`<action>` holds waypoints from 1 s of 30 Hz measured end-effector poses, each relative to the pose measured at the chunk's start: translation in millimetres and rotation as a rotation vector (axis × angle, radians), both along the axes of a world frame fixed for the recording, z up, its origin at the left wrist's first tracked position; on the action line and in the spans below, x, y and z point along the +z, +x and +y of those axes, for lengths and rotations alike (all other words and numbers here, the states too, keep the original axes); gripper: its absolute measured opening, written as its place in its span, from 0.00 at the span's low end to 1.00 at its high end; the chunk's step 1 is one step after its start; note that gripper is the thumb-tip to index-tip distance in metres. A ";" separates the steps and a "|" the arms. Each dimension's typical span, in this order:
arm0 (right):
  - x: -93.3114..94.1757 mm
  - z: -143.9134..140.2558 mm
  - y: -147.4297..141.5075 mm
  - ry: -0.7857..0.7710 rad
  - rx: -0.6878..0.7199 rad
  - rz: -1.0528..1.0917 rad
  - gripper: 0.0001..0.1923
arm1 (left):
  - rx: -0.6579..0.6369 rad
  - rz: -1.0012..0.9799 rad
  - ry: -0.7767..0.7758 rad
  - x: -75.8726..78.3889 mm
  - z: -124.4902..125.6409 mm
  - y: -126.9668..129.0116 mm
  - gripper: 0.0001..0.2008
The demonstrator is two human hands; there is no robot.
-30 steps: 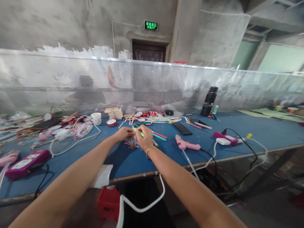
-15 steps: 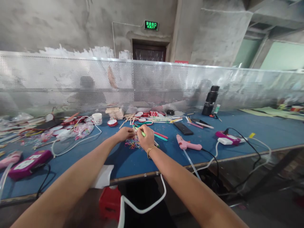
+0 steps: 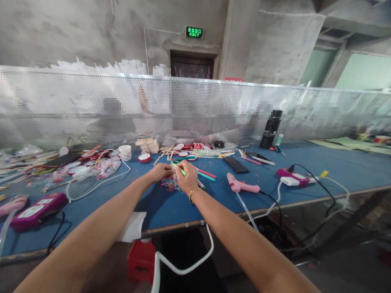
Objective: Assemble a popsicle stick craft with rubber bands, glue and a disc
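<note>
Though slim, pen (image 3: pixel 183 172) (in right hand (image 3: pixel 189 179))

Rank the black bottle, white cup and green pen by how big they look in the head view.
1. Black bottle
2. White cup
3. Green pen, visible part only; the right hand partly covers it

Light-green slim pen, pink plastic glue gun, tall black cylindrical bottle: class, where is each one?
Light-green slim pen (image 3: pixel 183 172): head view, exposed barrel.
Pink plastic glue gun (image 3: pixel 235 185): head view, main body.
Tall black cylindrical bottle (image 3: pixel 270 131): head view, side wall.
</note>
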State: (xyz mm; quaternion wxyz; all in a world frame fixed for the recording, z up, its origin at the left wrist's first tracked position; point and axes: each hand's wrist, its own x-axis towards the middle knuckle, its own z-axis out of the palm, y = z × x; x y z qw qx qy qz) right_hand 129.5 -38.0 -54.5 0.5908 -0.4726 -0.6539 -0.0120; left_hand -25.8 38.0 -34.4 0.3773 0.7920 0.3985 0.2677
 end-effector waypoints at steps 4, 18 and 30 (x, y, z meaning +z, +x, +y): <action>0.0 0.1 -0.1 0.000 0.013 -0.017 0.05 | -0.008 0.004 0.010 1.7 -2.0 0.6 0.15; -0.4 0.4 0.2 -0.008 -0.025 0.002 0.06 | 0.017 0.003 0.004 -0.1 0.9 0.3 0.15; 0.4 -0.5 0.5 -0.024 -0.037 0.014 0.06 | 0.015 -0.030 -0.028 1.5 -2.1 2.4 0.16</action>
